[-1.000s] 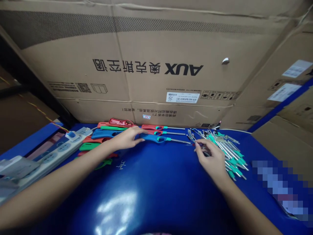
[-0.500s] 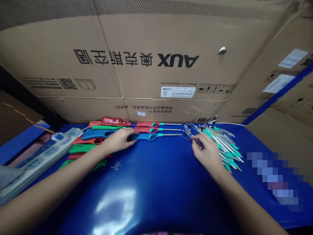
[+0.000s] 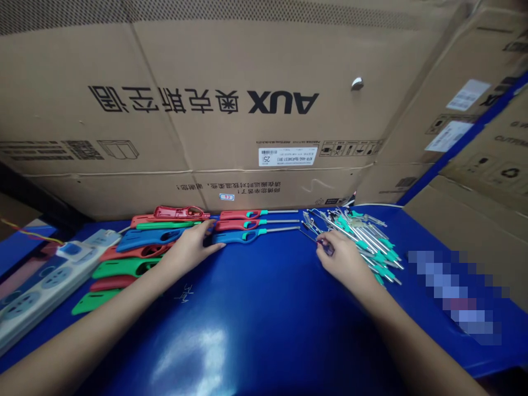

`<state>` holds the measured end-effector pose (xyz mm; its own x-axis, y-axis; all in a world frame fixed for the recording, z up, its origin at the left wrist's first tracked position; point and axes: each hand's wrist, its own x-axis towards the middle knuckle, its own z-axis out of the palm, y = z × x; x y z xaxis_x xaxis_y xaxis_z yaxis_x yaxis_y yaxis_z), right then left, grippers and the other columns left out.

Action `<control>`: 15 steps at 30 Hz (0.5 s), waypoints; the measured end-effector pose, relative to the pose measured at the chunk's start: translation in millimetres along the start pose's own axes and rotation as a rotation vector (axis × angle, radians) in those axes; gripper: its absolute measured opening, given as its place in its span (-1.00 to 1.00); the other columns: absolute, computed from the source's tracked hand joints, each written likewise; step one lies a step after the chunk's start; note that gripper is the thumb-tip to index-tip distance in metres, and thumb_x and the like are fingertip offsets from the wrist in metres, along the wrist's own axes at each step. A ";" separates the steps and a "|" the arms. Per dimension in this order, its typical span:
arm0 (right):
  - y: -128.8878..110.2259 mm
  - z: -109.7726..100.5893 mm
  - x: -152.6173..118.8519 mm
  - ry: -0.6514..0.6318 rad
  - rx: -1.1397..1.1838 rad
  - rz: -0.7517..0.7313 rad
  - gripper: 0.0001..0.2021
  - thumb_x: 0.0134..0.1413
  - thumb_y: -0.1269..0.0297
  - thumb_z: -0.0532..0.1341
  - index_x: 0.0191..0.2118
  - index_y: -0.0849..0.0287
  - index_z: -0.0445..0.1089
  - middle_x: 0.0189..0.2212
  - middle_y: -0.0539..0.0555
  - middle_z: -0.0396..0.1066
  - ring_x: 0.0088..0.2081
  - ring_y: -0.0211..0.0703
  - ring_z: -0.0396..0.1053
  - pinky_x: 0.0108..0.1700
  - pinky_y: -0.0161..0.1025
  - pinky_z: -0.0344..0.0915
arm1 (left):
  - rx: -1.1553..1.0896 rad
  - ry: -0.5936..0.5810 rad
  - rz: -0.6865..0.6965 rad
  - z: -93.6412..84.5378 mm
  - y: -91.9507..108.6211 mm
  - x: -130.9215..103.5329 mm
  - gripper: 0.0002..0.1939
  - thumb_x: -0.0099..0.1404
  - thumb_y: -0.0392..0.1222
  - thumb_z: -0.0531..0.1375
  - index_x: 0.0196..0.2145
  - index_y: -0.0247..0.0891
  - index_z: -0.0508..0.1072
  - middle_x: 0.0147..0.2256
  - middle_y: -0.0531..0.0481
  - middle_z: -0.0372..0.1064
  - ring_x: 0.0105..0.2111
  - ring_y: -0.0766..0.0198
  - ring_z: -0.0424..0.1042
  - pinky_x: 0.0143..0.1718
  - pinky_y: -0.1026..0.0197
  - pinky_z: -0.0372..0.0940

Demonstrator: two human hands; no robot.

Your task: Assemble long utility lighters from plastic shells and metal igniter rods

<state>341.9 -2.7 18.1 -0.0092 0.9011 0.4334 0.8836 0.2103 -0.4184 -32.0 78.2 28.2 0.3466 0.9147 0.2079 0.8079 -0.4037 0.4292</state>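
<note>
My left hand (image 3: 193, 243) is at the rear end of a blue lighter (image 3: 237, 236), its thumb and fingers apart around the handle's end. That long-necked lighter lies flat, its metal tube pointing right. Two red lighters (image 3: 243, 225) lie in line behind it. My right hand (image 3: 340, 256) is closed around a slim screwdriver (image 3: 309, 236). Its thin shaft points left toward the blue lighter's tip, while my fingers hide most of its dark handle. Just beyond that hand is a heap of metal tubes with turquoise parts (image 3: 373, 242).
Several coloured handle shells (image 3: 119, 268) are lined up at left, partly behind my left arm. A white power strip (image 3: 53, 280) runs along the left side. A large cardboard sheet (image 3: 231, 148) stands behind the blue table (image 3: 264, 308). A blurred-out patch (image 3: 457, 297) is at right.
The whole view has shifted, so the scene sits further left. The screwdriver's shaft now shows more clearly near the blue lighter's tip. Both hands stay in about the same places.
</note>
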 end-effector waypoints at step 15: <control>4.7 2.9 -0.5 -0.196 -0.157 0.130 -0.84 0.17 0.39 0.13 -0.22 0.18 0.46 -0.24 0.15 0.47 -0.27 -0.07 0.44 -0.24 -0.23 0.29 | -0.039 -0.027 -0.196 3.3 8.2 8.1 -0.39 0.11 0.03 0.34 0.07 -0.29 0.41 -0.19 -0.15 0.54 -0.20 0.05 0.55 -0.08 0.04 0.46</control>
<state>344.7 -1.1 13.5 0.0325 0.9761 0.2150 0.9450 0.0401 -0.3247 -20.9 82.3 30.5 0.1977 0.9757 0.0940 0.8423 -0.2182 0.4928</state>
